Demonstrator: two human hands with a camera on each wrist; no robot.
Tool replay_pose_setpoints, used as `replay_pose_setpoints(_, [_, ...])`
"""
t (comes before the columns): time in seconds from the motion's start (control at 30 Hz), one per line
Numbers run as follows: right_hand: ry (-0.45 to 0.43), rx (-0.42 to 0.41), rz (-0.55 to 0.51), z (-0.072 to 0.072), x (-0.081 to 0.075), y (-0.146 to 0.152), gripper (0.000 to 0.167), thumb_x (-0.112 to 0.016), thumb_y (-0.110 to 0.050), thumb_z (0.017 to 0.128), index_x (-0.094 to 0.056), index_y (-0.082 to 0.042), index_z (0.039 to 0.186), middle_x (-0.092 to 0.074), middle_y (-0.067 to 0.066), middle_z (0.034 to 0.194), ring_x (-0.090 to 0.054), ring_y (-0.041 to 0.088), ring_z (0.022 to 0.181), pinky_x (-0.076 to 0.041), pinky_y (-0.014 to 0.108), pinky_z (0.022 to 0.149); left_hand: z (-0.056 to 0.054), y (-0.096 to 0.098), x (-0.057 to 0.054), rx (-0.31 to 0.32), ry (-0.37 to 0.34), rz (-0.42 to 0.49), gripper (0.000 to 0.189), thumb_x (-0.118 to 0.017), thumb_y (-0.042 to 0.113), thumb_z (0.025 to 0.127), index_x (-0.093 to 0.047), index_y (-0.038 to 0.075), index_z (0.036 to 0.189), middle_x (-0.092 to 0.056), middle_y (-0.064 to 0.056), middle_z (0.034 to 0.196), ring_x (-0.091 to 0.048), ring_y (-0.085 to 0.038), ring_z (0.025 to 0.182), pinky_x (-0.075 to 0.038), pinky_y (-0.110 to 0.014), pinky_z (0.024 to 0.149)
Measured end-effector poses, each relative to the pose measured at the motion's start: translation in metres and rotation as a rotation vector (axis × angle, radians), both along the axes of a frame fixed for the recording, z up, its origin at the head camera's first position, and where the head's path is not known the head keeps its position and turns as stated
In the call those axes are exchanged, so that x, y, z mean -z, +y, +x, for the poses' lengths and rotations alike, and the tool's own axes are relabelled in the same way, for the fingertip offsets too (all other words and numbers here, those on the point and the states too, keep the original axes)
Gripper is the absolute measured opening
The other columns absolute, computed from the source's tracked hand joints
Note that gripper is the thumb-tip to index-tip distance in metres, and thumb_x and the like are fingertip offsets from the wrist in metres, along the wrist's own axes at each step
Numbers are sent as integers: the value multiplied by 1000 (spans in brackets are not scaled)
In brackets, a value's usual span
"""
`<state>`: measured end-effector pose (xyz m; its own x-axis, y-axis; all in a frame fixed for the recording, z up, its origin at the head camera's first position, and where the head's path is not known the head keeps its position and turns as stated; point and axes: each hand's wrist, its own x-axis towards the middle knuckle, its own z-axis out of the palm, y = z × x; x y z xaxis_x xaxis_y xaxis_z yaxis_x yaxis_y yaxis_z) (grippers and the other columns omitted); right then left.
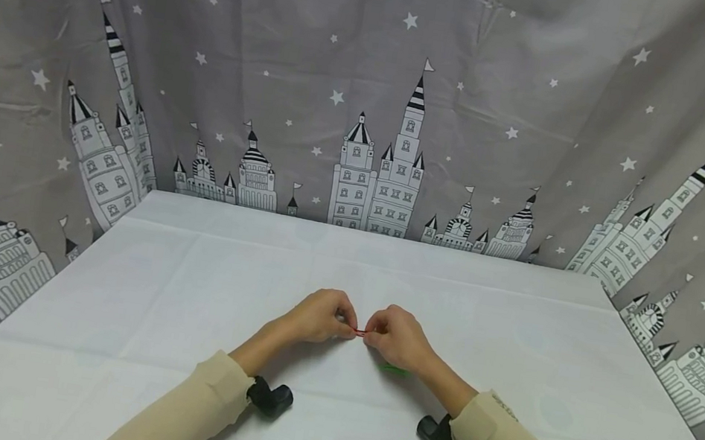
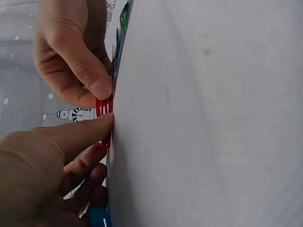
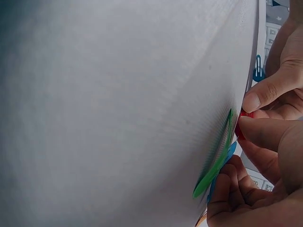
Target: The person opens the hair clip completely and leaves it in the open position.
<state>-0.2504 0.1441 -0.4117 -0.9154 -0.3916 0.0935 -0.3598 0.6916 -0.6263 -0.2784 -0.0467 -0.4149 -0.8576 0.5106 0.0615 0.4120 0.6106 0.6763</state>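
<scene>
A red snap hair clip (image 1: 360,333) lies between both hands, low over the white cloth. My left hand (image 1: 321,317) pinches one end with thumb and fingertips. At the other end, my right hand (image 1: 399,339) pinches it the same way. Slots show in the clip's red body (image 2: 104,109) in the left wrist view, while the fingertips cover part of it. Below my right hand lies a green hair clip (image 3: 213,175), and a blue clip (image 3: 232,150) shows just behind it.
Another blue clip (image 2: 100,217) lies by my left hand's lower fingers. A bit of orange (image 3: 202,218) peeks out near the right hand. White cloth (image 1: 324,419) covers the table, and a grey curtain printed with castles (image 1: 324,36) hangs behind its far edge.
</scene>
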Motion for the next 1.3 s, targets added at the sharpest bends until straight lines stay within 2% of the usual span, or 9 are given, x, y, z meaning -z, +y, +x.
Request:
replay_pose_setpoints(0.13, [-3,-5,4,0,1,0,10,-72,-1,86,-71,-7,77,-55,-1,80,-49,14,74,-43,33,68,0,-1,0,10,-1,6,7,-79,7,81,-75,12,79,-67,8,80,-55,-11,81,-45,-32,77])
replay_pose_setpoints(0.37, [-8,8,13,-1,1,1,13,-73,-2,86,-71,-8,74,-55,-1,79,-49,14,75,-43,33,69,0,-2,1,27,-16,22,4,-79,8,82,-76,10,82,-68,8,79,-53,-11,75,-42,-28,68])
replay_pose_setpoints(0.9, [-7,21,7,0,2,2,14,-73,-4,87,-70,-9,74,-53,-2,77,-47,14,72,-41,31,67,2,-1,-1,41,-7,24,6,-78,7,83,-74,11,81,-67,8,77,-53,-10,74,-43,-28,70])
replay_pose_setpoints(1.3, [15,24,19,0,-1,-1,12,-70,-3,88,-69,-8,77,-54,-1,78,-50,14,73,-43,33,69,2,-2,1,9,5,50,4,-77,9,85,-73,10,84,-66,8,76,-56,-8,71,-45,-29,71])
